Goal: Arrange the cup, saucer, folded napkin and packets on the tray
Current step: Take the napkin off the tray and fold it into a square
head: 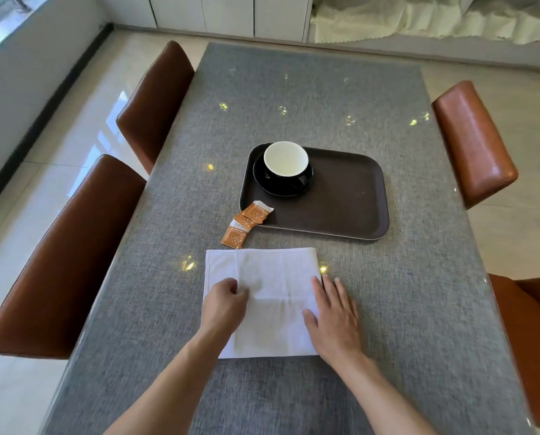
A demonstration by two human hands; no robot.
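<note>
Grey woven cloth covered the desk [293,98], and both hands were down on the white folded cloth napkin [271,277], near edge, well short of the dark brown plastic tray [350,196]. Left hand [223,304] pinched the fabric in a curled grip; right hand [334,312] lay flat, fingers straight, at the right edge. Best bet, I'd say: pin one side, carry the other across, align edges, press the crease before lifting.

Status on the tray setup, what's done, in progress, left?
Done: cup sits on saucer at the tray's far-left corner. In hand: napkin lies on the table, left hand curled on its left part, right hand flat at its right edge. Left: finish folding, move napkin onto tray; packets only overlap the tray's rim.
</note>
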